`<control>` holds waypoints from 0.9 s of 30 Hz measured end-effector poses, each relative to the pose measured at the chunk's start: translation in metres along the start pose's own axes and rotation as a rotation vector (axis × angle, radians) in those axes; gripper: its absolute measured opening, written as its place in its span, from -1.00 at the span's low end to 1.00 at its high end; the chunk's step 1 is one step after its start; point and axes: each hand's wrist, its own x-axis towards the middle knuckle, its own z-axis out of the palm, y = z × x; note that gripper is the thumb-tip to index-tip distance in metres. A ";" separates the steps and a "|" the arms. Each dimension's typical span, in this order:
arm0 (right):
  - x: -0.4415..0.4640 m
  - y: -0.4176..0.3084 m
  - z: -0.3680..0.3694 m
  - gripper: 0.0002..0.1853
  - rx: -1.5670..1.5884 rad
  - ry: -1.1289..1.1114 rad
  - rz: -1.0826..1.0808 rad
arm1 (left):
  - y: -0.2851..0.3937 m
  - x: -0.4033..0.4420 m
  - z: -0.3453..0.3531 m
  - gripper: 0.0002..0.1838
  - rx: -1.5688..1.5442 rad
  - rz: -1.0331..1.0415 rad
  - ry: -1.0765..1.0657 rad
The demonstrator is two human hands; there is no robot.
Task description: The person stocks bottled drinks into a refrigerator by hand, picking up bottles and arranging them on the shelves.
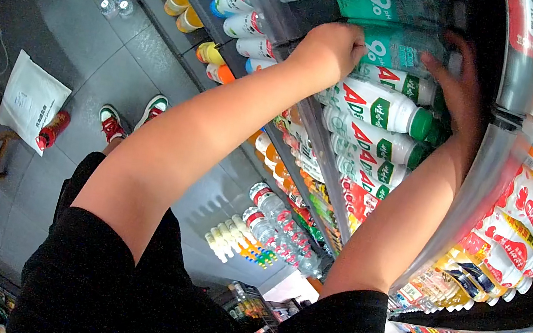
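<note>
A clear water bottle with a teal label [393, 51] lies across my view on the cooler shelf, beside a second teal-labelled bottle [378, 7]. My left hand [334, 47] is closed, its curled fingers pressed at the base end of the first bottle. At the cap end, in shadow, my right hand [462, 86] has thumb and fingers around the same bottle; the cap itself is hard to make out. White milk-drink bottles with green caps [382, 108] stand in a row right beside it, close to my right wrist.
A transparent shelf edge [435, 255] runs beside my right forearm, with red-and-white bottles [515, 240] beyond. More shelves of bottles [227, 1] lie to the left. On the grey floor [101, 79] are packs of water bottles [278, 221], small bottles [230, 238] and a white bag [31, 99].
</note>
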 end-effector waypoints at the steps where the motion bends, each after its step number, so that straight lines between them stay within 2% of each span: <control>1: 0.001 0.000 0.001 -0.28 -0.026 0.006 0.011 | -0.002 0.000 0.001 -0.72 -0.047 0.022 0.030; 6: 0.006 0.006 0.000 -0.26 -0.113 0.009 0.087 | -0.002 0.003 0.007 -0.72 -0.079 0.072 0.055; 9: 0.010 0.008 0.000 -0.23 -0.106 0.041 0.033 | 0.001 0.003 0.008 -0.69 -0.127 0.018 -0.022; 11: 0.010 0.013 -0.002 -0.22 0.107 -0.026 0.175 | 0.001 0.003 0.011 -0.63 -0.222 0.012 -0.006; 14: 0.013 0.024 0.004 -0.22 0.117 0.021 0.088 | 0.005 0.006 0.008 -0.56 -0.266 -0.054 -0.100; 18: 0.020 0.033 0.004 -0.24 0.037 -0.002 0.102 | 0.003 0.013 0.017 -0.51 -0.284 -0.110 -0.174; 21: 0.022 0.038 0.005 -0.26 0.032 -0.011 0.132 | -0.001 0.015 0.027 -0.39 -0.361 -0.038 -0.212; 23: 0.027 0.052 0.007 -0.28 0.040 0.009 0.079 | 0.001 0.014 0.028 -0.29 -0.232 0.129 -0.119; 27: 0.032 0.044 0.005 -0.27 -0.064 0.016 0.128 | -0.002 0.029 0.034 -0.22 -0.264 0.122 -0.194</control>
